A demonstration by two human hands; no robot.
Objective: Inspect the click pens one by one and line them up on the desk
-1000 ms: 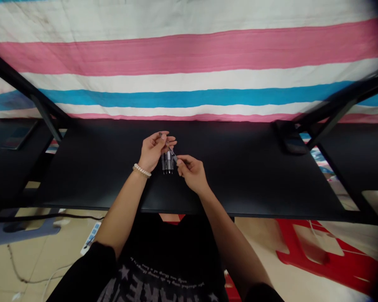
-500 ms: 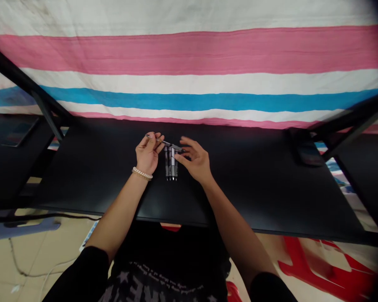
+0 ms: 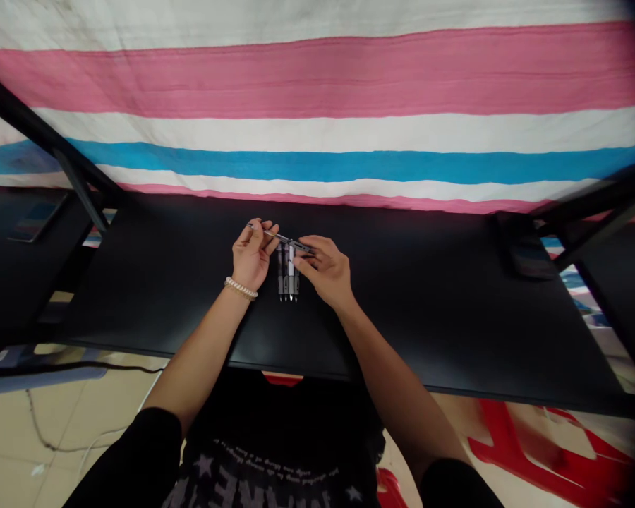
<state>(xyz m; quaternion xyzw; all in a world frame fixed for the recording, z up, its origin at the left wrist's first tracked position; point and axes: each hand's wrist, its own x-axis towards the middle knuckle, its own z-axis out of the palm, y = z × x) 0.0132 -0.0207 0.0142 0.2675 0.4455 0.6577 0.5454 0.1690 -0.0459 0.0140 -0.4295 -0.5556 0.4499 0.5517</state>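
A slim pen (image 3: 286, 241) with a dark grey grip end is held up between my hands, slanting down to the right. My left hand (image 3: 252, 254), wearing a beaded bracelet (image 3: 240, 288) at the wrist, pinches its thin left end between thumb and fingers. At the other end, my right hand (image 3: 325, 268) has its thumb and fingers closed around the grip and tip. Just below the held pen, several similar pens (image 3: 288, 279) lie side by side on the black table (image 3: 423, 303), tips toward me. Their upper ends are partly hidden behind the held pen and my right hand.
A striped cloth (image 3: 317, 134) hangs along the table's far edge. A dark phone-like object (image 3: 529, 247) lies at the right, and another flat device (image 3: 37, 219) on the left surface. Black metal bars (image 3: 79, 183) rise at both sides. A red stool (image 3: 540, 444) stands below right.
My right hand has closed in on the pen's right end; its fingers were more spread before. My left hand keeps its pinch. The view has shifted slightly.
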